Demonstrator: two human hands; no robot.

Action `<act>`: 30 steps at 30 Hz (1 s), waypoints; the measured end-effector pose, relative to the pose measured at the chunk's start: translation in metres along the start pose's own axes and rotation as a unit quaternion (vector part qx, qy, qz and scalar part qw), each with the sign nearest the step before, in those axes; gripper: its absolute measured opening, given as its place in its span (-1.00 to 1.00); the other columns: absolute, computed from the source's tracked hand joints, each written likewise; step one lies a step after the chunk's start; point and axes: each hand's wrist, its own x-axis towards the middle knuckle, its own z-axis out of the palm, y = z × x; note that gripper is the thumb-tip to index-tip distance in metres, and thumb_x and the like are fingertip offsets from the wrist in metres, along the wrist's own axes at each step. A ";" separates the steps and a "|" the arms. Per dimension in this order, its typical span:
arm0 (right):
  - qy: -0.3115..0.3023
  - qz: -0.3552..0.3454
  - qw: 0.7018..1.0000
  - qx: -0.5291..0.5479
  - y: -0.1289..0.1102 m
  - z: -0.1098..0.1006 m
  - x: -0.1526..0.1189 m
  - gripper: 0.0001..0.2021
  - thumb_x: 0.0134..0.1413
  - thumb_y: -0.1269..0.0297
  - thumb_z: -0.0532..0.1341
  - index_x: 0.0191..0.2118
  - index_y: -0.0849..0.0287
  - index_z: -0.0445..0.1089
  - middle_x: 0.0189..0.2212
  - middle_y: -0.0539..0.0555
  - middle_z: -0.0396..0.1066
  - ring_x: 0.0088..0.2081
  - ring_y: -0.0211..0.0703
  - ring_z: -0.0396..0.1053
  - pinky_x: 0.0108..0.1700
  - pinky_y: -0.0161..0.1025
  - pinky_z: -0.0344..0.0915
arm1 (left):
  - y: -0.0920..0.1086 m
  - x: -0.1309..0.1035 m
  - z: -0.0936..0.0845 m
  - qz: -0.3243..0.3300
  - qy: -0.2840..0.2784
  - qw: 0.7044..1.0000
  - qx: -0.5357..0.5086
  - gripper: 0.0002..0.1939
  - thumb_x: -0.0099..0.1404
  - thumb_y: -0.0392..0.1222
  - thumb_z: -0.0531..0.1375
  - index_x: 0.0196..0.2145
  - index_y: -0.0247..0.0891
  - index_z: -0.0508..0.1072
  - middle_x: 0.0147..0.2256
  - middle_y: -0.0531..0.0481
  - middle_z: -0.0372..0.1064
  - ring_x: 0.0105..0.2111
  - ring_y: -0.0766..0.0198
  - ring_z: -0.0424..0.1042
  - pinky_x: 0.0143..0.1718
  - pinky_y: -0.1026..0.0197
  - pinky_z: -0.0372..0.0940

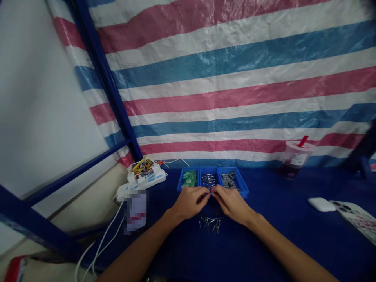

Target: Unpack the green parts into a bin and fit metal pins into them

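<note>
My left hand (191, 201) and my right hand (232, 202) meet in front of a blue three-part tray (243, 187). Both are closed in pinches, with a small thin metal piece (210, 193) between their fingertips. Green pieces (189, 178) fill the tray's left compartment. In the middle one lie slim metal pieces (208, 179), and the right one holds grey cylindrical pieces (228, 180). Below my hands, a loose pile of metal pins (210, 223) rests on the blue table (188, 250).
A power strip (142, 185) with cables and a container of yellow packets (143, 167) stand at left. At right are a lidded cup (295, 158) with a red straw, a white case (321, 204) and a phone (357, 219). A blue frame post (108, 78) rises at left.
</note>
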 end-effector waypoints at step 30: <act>-0.001 -0.009 1.000 -0.025 -0.003 -0.004 0.001 -0.80 0.49 0.30 -0.02 -0.14 0.14 0.33 -0.29 0.06 0.42 -0.32 -0.17 0.42 -0.30 -0.24 0.23 | -0.003 -0.001 0.003 0.024 0.022 0.999 -0.002 -0.82 0.45 -0.21 0.11 -0.24 -0.26 0.49 -0.42 0.04 0.46 -0.49 0.35 0.37 -0.40 0.28 0.21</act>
